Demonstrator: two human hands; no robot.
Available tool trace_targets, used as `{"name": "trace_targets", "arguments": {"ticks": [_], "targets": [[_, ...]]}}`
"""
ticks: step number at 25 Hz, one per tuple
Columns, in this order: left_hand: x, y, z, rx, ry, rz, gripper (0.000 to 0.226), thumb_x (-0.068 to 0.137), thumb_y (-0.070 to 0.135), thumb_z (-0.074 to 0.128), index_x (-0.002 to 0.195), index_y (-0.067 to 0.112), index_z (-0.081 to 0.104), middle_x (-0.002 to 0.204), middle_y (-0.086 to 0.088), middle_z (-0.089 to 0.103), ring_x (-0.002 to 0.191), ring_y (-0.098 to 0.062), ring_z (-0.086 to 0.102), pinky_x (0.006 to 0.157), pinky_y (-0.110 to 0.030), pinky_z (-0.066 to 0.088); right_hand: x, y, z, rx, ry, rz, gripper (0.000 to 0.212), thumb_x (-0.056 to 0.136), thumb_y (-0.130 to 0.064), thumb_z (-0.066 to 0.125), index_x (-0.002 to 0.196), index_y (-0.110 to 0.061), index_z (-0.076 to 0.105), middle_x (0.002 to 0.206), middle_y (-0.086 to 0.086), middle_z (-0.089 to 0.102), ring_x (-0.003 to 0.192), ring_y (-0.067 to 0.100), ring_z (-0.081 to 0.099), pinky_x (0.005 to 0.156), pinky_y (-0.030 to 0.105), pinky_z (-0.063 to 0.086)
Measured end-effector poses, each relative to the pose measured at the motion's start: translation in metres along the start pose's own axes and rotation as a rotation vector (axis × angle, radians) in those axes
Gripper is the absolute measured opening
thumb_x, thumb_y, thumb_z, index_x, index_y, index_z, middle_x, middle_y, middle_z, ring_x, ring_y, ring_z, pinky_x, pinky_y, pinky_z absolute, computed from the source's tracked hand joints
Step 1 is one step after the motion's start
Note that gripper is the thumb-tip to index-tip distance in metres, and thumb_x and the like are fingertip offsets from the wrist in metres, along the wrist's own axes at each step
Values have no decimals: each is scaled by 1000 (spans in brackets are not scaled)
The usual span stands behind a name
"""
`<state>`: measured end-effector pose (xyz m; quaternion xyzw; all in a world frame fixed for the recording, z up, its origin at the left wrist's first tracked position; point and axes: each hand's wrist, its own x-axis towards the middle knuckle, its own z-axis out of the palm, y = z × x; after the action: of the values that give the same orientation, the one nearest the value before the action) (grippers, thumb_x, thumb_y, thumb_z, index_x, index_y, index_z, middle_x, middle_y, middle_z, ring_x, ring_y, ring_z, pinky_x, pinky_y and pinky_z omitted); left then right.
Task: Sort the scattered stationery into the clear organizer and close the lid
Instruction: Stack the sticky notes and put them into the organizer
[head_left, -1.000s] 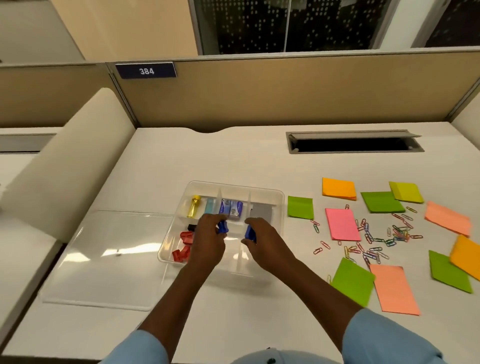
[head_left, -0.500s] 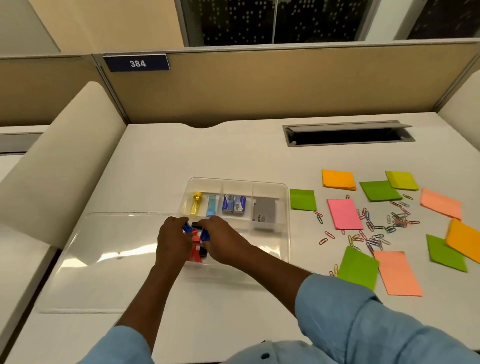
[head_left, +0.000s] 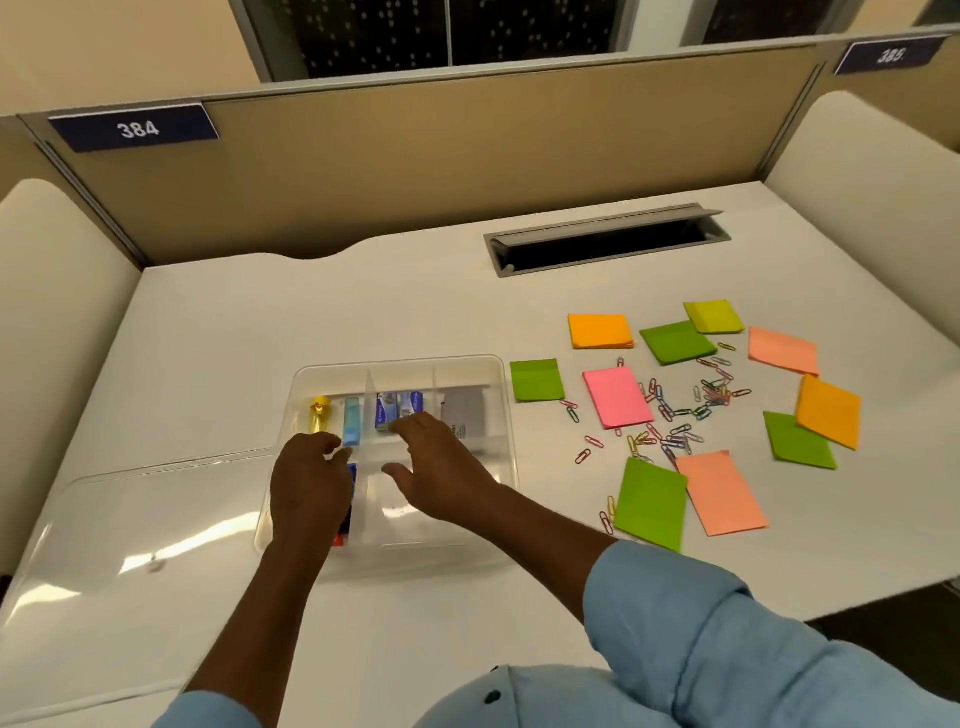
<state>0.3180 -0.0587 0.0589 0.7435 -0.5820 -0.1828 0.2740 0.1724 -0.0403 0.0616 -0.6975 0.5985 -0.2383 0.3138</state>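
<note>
The clear organizer (head_left: 470, 359) sits mid-table with its lid (head_left: 130, 525) lying flat to its left. Its back compartments hold a yellow item (head_left: 319, 413), a light blue item (head_left: 351, 422), blue-and-white boxes (head_left: 400, 409) and a grey box (head_left: 466, 414). My left hand (head_left: 309, 491) hovers over the front-left compartment with loosely curled fingers; blue clips (head_left: 352, 475) and a red clip (head_left: 340, 540) show beside it. My right hand (head_left: 441, 475) is spread over the middle compartment and holds nothing.
Coloured paper clips (head_left: 675, 421) lie scattered right of the organizer among sticky notes: pink (head_left: 617, 397), green (head_left: 536, 380), orange (head_left: 600, 331), salmon (head_left: 719, 491). A cable slot (head_left: 605, 244) is open at the back. Padded dividers flank the desk.
Both hands carried blue clips from the middle to the front-left compartment and released them. My right hand has since moved back right and opened. The view has shifted left.
</note>
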Motion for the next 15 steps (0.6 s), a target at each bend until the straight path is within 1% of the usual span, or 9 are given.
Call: {"name": "trace_targets", "arguments": {"ticks": [2,4,6,8,9,11,12,14,15], "targets": [[-1,19,4,-26,2,80,19,87,17,63,102,6,68,106,-14,67,98,-28,60,87,-34,44,-8,21,-19,12,73,47,53,89,-28,62,135,-10,43,135,11,47,123,27,46,102,37,42],[-3,41,13,-74,-38,136,15,87,16,63,97,6,69,100,-13,69,88,-23,60,80,-30,43,-18,47,-43,37,139,139,52,88,-27,63,134,-10,45,132,11,48,118,28,51,100,38,44],[-5,64,27,-83,-84,186,14,87,13,61,93,5,71,95,-13,71,79,-16,56,77,-27,41,-31,76,-66,37,220,223,48,87,-25,64,129,-7,48,126,13,52,109,28,55,94,37,46],[-10,88,45,-109,-140,216,13,87,13,61,91,7,72,92,-10,71,78,-13,55,77,-25,41,-44,104,-88,23,293,297,43,86,-23,65,122,-5,52,117,14,55,102,29,57,88,34,45],[-14,101,56,-130,-186,221,13,87,14,62,91,8,72,93,-9,71,79,-14,58,78,-26,43,-51,118,-98,15,323,338,42,86,-23,66,121,-5,53,115,14,56,101,30,58,86,34,44],[-24,126,79,-159,-282,230,14,85,18,64,92,7,71,93,-9,71,82,-21,63,82,-31,48,-63,146,-118,-17,364,428,43,85,-23,66,122,-4,52,116,15,56,105,31,56,89,35,43],[-29,138,90,-166,-321,231,16,84,20,66,93,7,71,93,-8,71,82,-21,62,82,-31,48,-69,158,-127,-23,388,477,45,85,-23,66,123,-4,52,117,15,56,109,31,55,92,36,43],[-41,160,112,-176,-407,211,23,82,26,69,95,7,70,93,-6,70,80,-15,59,79,-26,44,-82,180,-145,-27,422,572,48,85,-24,66,126,-5,50,122,15,56,115,31,52,97,38,42],[-46,170,122,-177,-456,198,27,81,29,70,98,7,69,93,-4,69,82,-14,58,77,-24,42,-88,189,-152,-58,413,614,51,85,-27,66,127,-6,48,125,15,54,118,32,50,98,40,41]]}}
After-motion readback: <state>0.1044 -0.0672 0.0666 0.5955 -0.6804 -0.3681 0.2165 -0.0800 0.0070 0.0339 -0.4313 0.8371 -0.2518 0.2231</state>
